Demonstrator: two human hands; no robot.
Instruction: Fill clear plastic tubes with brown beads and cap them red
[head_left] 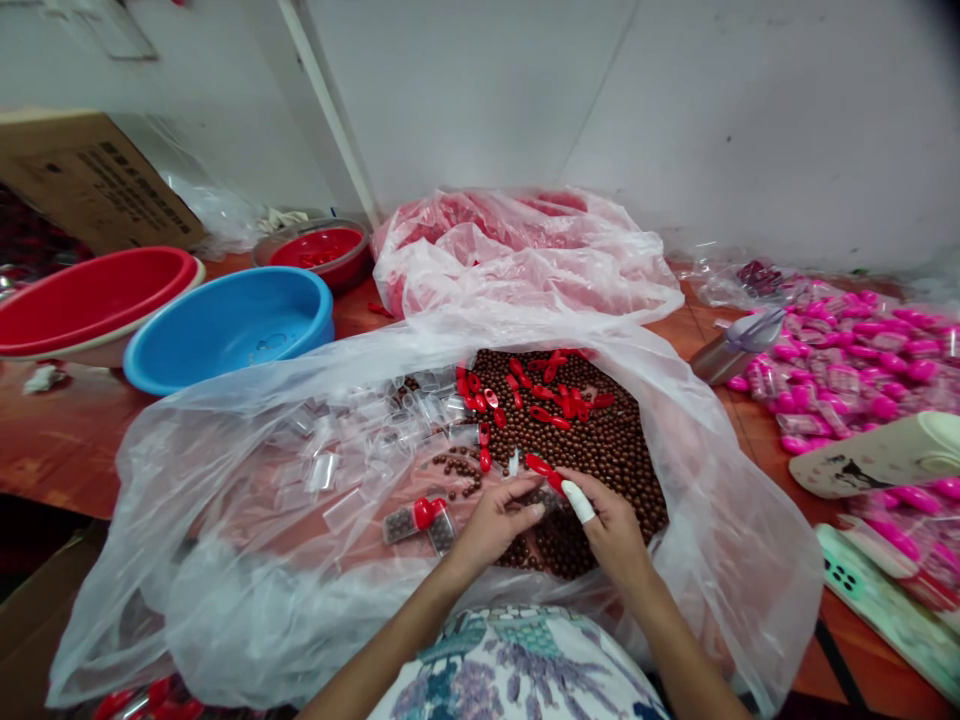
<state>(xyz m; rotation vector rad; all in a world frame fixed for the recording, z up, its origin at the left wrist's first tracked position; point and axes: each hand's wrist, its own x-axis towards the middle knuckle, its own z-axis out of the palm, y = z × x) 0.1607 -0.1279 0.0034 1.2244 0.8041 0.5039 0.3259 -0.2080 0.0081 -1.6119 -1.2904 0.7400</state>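
Pinch: red piece (pixel 539 465) in right hand (pixel 616 530), brown beads (pixel 619 445) beneath

The opened bag (pixel 225 610) lies across the table (pixel 75 430) right before me, beads (pixel 630 470) in its right half, small tubes (pixel 324 470) in its left. Loose caps (pixel 486 459) lie on the beads, mostly toward the back. Two filled containers (pixel 401 523) rest nearer me, left of my left hand (pixel 495 520). My right hand (pixel 611 525) is beside it, over the beads — one held cap (pixel 541 465) at its fingertips.

Behind the bag sits a bundle (pixel 525 255), before the wall (pixel 480 100). Back left stand two basins (pixel 232 320), with a bowl (pixel 360 262) and a carton (pixel 97 190) behind them. To the right — a heap of packets (pixel 870 350), a cup (pixel 712 362) at its left edge, a bottle (pixel 870 460) amid it, a phone (pixel 877 590) nearer me.
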